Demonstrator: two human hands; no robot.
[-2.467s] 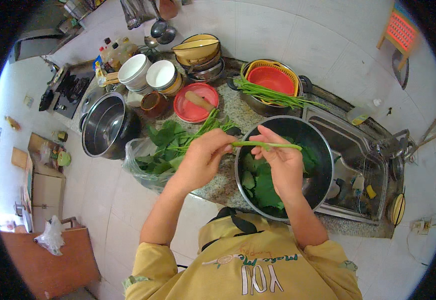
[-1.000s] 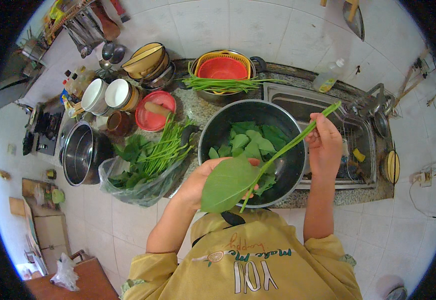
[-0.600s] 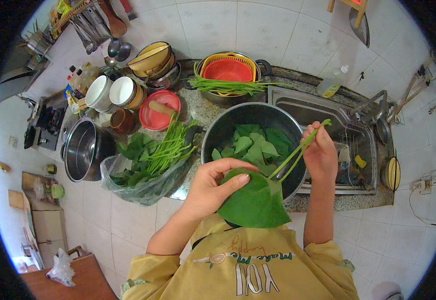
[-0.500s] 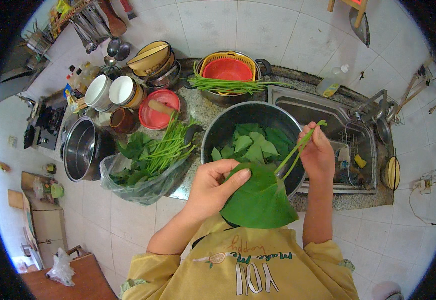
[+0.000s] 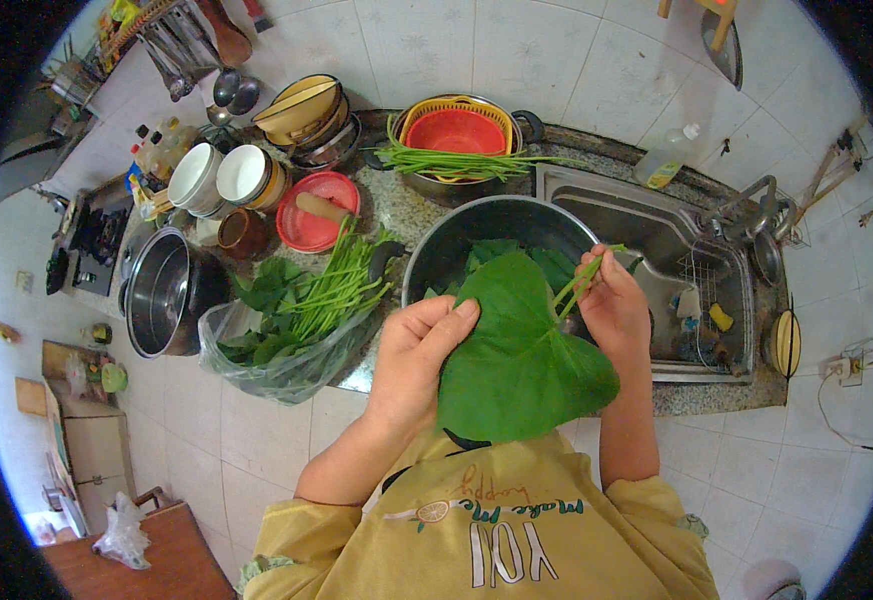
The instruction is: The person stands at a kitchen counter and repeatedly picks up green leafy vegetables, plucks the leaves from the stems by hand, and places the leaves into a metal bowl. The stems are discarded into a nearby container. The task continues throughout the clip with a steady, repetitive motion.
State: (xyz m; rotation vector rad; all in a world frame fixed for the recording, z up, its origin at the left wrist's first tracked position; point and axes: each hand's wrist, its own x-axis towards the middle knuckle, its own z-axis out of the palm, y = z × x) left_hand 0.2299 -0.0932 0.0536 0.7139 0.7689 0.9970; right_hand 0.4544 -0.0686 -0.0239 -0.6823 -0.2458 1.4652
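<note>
A broad green leaf [image 5: 526,355] spreads flat in front of my chest, over the near side of a large dark pot [image 5: 446,228]. My left hand [image 5: 418,350] pinches the leaf's left edge between thumb and fingers. With closed fingertips my right hand [image 5: 611,300] grips the thin green stalk [image 5: 568,285] that joins the leaf at its upper right. Loose leaves [image 5: 491,252] lie inside the pot, partly hidden by the held one. Left of the pot, a clear plastic bag [image 5: 286,372] holds a bunch of leafy stalks [image 5: 331,290].
Long stripped stems [image 5: 446,162] lie across a pot with a yellow basket and red bowl [image 5: 456,132]. The sink [image 5: 671,240] is on the right. An open steel pot [image 5: 171,300], white bowls [image 5: 244,176] and a red plastic lid [image 5: 301,230] crowd the left counter.
The leaf has turned to show its full face and risen slightly. My right hand has come down and left, closer to the leaf; my left hand has shifted a little left.
</note>
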